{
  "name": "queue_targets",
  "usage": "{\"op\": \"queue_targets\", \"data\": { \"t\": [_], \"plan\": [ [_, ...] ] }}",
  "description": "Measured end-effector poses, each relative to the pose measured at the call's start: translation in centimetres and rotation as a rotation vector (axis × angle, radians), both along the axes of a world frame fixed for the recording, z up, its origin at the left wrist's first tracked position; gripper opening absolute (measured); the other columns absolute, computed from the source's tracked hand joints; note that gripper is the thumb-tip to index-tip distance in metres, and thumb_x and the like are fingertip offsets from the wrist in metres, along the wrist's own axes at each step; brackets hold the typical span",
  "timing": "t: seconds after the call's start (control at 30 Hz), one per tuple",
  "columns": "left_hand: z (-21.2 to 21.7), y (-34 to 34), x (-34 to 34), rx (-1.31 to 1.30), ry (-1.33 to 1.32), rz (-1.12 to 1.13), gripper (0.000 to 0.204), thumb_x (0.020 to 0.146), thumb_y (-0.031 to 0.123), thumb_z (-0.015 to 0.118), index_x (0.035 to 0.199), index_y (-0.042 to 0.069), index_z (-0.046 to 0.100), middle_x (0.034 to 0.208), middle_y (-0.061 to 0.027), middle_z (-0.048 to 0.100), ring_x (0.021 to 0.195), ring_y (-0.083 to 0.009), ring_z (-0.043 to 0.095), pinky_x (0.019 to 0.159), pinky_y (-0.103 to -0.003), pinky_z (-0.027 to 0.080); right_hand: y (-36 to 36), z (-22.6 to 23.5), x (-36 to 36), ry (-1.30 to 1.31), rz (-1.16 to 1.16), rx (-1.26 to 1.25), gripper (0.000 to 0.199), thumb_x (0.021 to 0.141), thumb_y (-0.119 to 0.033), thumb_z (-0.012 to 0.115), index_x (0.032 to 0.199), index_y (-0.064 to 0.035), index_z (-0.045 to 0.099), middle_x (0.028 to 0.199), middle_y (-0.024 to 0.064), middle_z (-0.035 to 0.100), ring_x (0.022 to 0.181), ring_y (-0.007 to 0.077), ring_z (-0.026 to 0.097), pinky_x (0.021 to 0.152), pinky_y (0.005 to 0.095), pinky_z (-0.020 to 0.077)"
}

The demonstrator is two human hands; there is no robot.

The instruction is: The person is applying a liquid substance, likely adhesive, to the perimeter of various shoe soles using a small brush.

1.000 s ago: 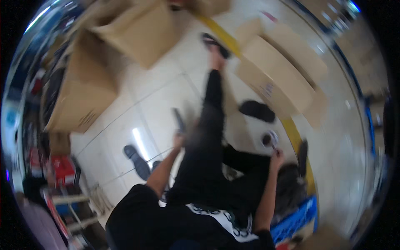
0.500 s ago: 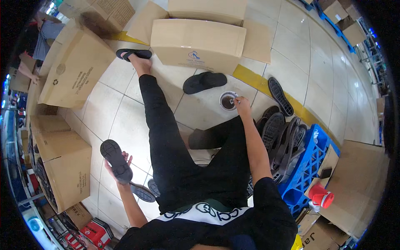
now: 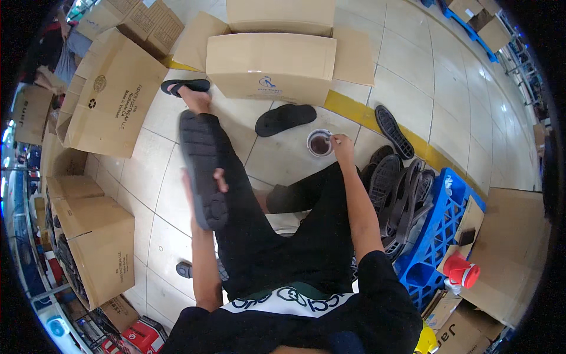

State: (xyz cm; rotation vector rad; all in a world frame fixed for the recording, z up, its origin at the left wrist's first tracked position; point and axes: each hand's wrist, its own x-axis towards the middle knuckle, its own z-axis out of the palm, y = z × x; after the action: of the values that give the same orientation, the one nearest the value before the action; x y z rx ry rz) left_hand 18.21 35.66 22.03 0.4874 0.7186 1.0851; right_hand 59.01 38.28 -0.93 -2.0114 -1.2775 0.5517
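Observation:
I sit on a tiled floor with my legs in black trousers stretched out. My left hand (image 3: 203, 192) grips a dark grey shoe sole (image 3: 202, 165), held up lengthwise over my left leg. My right hand (image 3: 341, 146) reaches forward and holds a thin brush or stick at the rim of a small round pot of dark liquid (image 3: 319, 143) on the floor. A black sandal (image 3: 285, 118) lies just left of the pot.
A large open cardboard box (image 3: 271, 65) stands ahead, more boxes (image 3: 112, 94) along the left. A pile of dark soles (image 3: 398, 189) rests against a blue plastic crate (image 3: 439, 230) at my right. One loose sole (image 3: 393, 131) lies on a yellow floor line. A red-capped bottle (image 3: 461, 271) sits lower right.
My left hand has lifted the sole from beside my left hip up over my left leg. My right hand stays at the pot. The view has shifted slightly.

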Motion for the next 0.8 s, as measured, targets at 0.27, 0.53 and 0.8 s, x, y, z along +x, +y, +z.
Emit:
{"op": "queue_targets", "data": {
  "t": [0.27, 0.53, 0.8],
  "plan": [
    [-5.7, -1.3, 8.7, -0.408, -0.016, -0.185, 0.044, 0.097, 0.046, 0.047, 0.115, 0.007, 0.054, 0.072, -0.0019, 0.053, 0.065, -0.02, 0.057, 0.076, -0.037, 0.049, -1.2, -0.7, 1.2, -0.081, -0.256, 0.074, 0.018, 0.081, -0.018, 0.069, 0.086, -0.001, 0.07, 0.085, 0.0171, 0.068, 0.077, 0.0351, 0.064, 0.069, 0.0407, 0.0504],
    [-6.3, 0.4, 6.9, -0.519, 0.153, -0.226, 0.035, 0.092, 0.038, 0.058, 0.106, 0.006, 0.061, 0.088, -0.0103, 0.067, 0.08, -0.022, 0.065, 0.073, -0.036, 0.054, -1.0, -1.5, 1.7, -0.076, -0.342, 0.089, 0.018, 0.08, -0.019, 0.071, 0.087, -0.0016, 0.071, 0.086, 0.0171, 0.069, 0.075, 0.032, 0.066, 0.068, 0.0392, 0.0514],
    [-7.2, 0.4, 6.8, -0.289, 0.074, -0.357, 0.052, 0.096, 0.045, 0.045, 0.12, 0.001, 0.055, 0.102, -0.0142, 0.066, 0.089, -0.023, 0.064, 0.08, -0.036, 0.052, -0.7, -1.2, 0.9, -0.045, -0.323, 0.088, 0.022, 0.082, -0.021, 0.068, 0.084, 0.0009, 0.07, 0.077, 0.0185, 0.067, 0.069, 0.0298, 0.066, 0.067, 0.0391, 0.0508]
  ]
}}
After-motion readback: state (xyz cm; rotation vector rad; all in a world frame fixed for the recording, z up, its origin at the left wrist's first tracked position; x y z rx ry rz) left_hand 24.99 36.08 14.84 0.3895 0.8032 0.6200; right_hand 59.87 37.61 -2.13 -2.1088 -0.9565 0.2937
